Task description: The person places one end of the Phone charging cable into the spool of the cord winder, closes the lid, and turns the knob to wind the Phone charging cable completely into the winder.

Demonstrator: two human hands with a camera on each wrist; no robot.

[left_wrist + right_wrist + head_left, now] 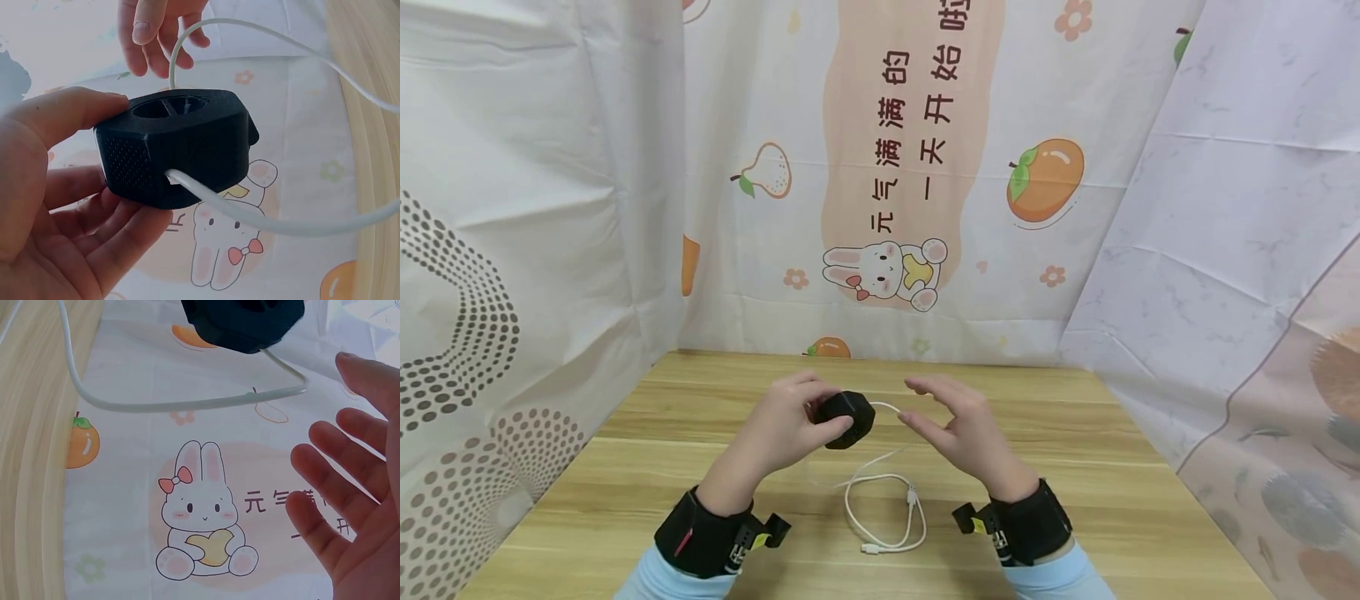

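Observation:
My left hand grips a black faceted cable winder above the table, thumb on the near side in the head view. In the left wrist view the winder shows a round recess on top with a bar across it. A white USB cable comes out of a slot in its side, and another stretch of it rises behind. My right hand is held to the right of the winder, fingers apart and relaxed. The cable loops near its fingertips in the right wrist view.
The loose part of the cable lies in a loop on the wooden table, with its connectors toward the front. Printed curtains hang behind the table and at both sides. Both wrists wear black straps with small cameras.

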